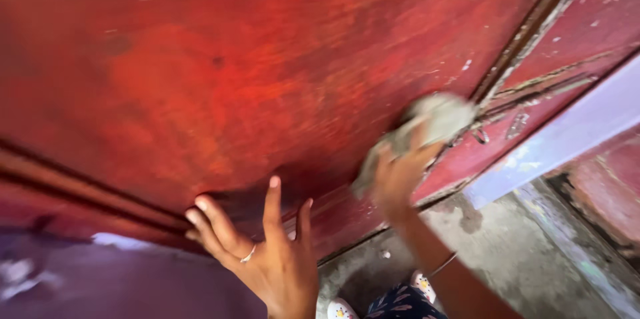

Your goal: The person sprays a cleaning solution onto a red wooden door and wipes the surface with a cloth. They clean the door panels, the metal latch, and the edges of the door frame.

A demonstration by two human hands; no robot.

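A worn red painted door (pixel 267 59) fills most of the view. My left hand (pixel 267 252) rests flat against its lower part, fingers spread, a ring on one finger. My right hand (pixel 400 172) presses a crumpled grey cloth (pixel 427 126) against the door near a dark vertical seam (pixel 527 32). The cloth and right hand are blurred by motion. A thin bangle sits on my right wrist.
A pale lilac door frame or wall (pixel 573 132) stands to the right. Below is a grey concrete floor (pixel 520 259). My feet in white patterned shoes (pixel 340 309) and dark patterned trousers show at the bottom edge.
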